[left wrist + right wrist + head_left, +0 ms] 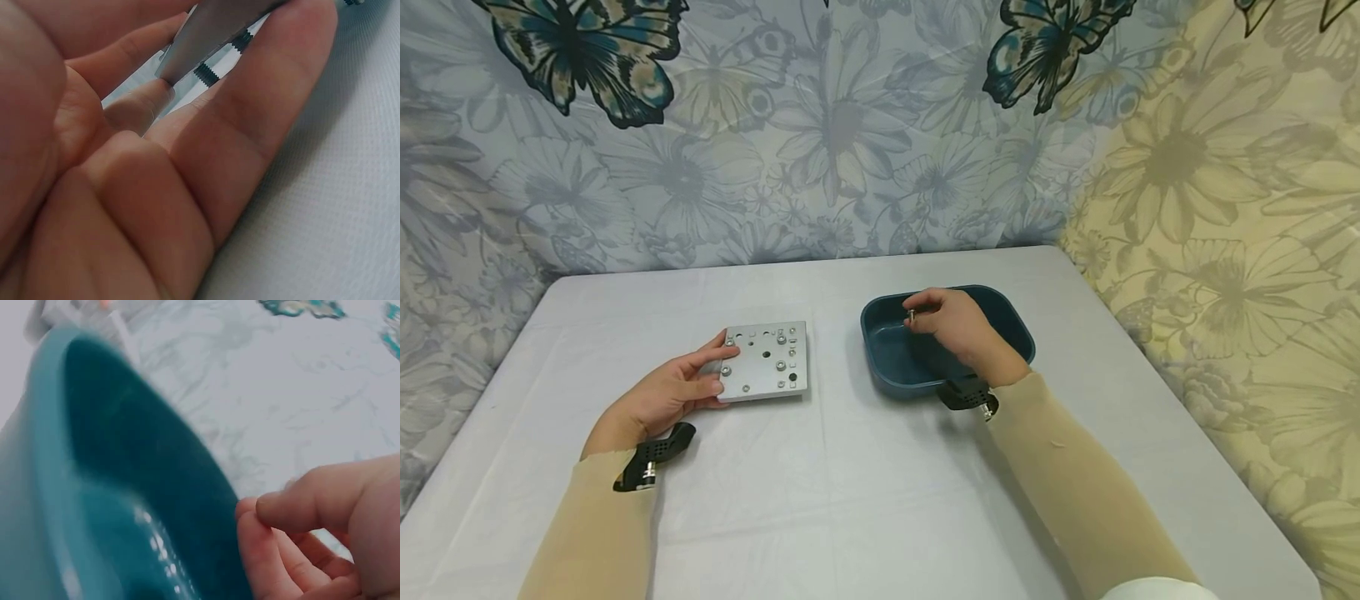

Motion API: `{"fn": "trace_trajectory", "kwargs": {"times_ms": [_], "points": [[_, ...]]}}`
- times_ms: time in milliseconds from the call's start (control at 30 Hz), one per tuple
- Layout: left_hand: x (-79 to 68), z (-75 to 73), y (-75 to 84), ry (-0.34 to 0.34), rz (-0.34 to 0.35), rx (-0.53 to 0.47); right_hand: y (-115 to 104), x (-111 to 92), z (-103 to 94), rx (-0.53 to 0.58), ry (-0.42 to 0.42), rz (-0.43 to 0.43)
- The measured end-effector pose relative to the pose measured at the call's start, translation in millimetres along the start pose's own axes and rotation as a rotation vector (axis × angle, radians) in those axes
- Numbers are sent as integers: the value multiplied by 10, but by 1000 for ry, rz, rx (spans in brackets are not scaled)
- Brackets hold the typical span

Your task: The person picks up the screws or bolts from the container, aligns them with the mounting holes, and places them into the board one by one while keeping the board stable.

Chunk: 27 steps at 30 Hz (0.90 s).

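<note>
A silver metal plate (756, 379) with holes and several screw heads lies at the left of the table. My left hand (670, 387) grips its left edge between thumb and fingers. From underneath, the left wrist view shows dark threaded screw shafts (206, 74) below the plate (206, 34). My right hand (955, 327) is above the dark teal bin (901, 389), pinching a small metal screw (912, 316) between thumb and fingertips. The right wrist view shows the pinching fingers (259, 550) beside the bin's inner wall; there the screw is hidden.
White cloth covers the table (820, 500). Behind and to the right hangs a patterned fabric backdrop (842, 167) with flowers and butterflies. The plate stands apart from the bin, with a stretch of cloth between them.
</note>
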<state>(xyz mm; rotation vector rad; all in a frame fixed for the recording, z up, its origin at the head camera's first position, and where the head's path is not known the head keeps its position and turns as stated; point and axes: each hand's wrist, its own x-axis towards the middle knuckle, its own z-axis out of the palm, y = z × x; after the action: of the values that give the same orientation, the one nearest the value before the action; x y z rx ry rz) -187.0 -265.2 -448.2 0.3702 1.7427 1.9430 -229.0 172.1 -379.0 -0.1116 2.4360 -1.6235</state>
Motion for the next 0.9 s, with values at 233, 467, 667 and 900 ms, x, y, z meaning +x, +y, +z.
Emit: {"fn": "trace_trajectory", "kwargs": {"times_ms": [233,467,667,900], "points": [[-11,0,-1,-1,2,5,-26,18,-10,408,0,87],[-10,2,6,7,-11,16,-49,62,23,509,8,96],[-10,9,7,15,-12,19,-134,92,69,506,6,96],[-11,10,8,13,-8,10,-268,133,146,544,12,127]]}}
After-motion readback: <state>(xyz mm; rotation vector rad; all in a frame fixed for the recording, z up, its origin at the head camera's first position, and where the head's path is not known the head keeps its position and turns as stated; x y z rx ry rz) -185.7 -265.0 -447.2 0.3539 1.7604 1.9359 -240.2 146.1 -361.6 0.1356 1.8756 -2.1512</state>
